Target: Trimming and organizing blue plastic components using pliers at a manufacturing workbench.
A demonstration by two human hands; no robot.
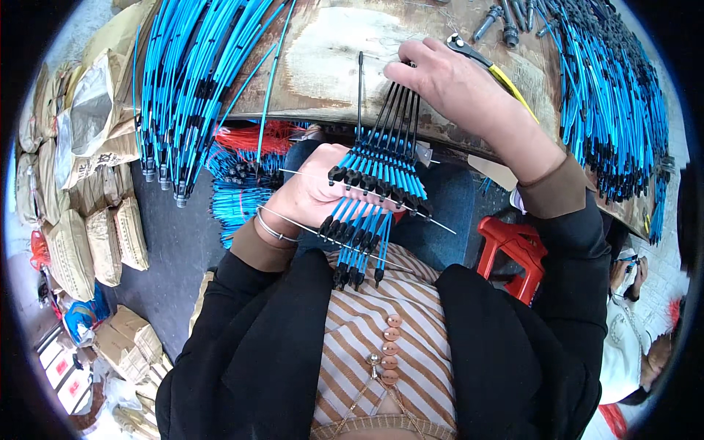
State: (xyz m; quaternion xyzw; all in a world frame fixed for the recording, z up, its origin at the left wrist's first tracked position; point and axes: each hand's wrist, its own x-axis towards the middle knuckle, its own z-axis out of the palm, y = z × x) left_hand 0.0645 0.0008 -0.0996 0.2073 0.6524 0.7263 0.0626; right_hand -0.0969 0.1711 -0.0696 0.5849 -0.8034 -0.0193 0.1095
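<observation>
Holds stem bundle [378,167], already strung on metal rods [440,225], at centre in left hand [320,180] with fingers curled behind, pinches far end between right fingers [402,75], with loose-looking piles [609,121] at two and ten o'clock.

A worn, scratched wooden workbench [440,18] with a large whitish patch runs across the top. A thick bundle of thin blue-and-black rods [192,81] lies at its left, overhanging the front edge; a denser mass of blue strands with black ends [609,103] droops over its right side. Between them rest yellow-handled pliers with dark jaws [513,86] and several dark grey cylindrical fittings [510,34].
</observation>
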